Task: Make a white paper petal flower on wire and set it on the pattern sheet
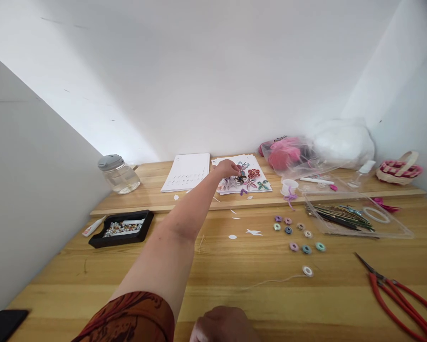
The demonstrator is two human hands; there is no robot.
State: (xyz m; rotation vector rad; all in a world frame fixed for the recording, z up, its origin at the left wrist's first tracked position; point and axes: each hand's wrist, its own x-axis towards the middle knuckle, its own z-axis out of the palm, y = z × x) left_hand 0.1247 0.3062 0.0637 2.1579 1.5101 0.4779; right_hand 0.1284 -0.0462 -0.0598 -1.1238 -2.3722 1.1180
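Note:
My left hand is stretched out over the paper sheets at the back, among several small flower-shaped ornaments. Its thumb and fingers are pinched together, and what they hold, if anything, is too small to make out. Beside the fingertips lie a red flower ornament, a dark one and a green one. Near the front edge of the view my right hand rests low over the table, its fingers curled in. Whatever might be inside it is hidden.
Several thread spools lie right of centre, one white spool trailing thread. Red-handled scissors lie at right, below a clear tray of wires. At left are a black bead tray, a lidded jar and a phone-like black slab.

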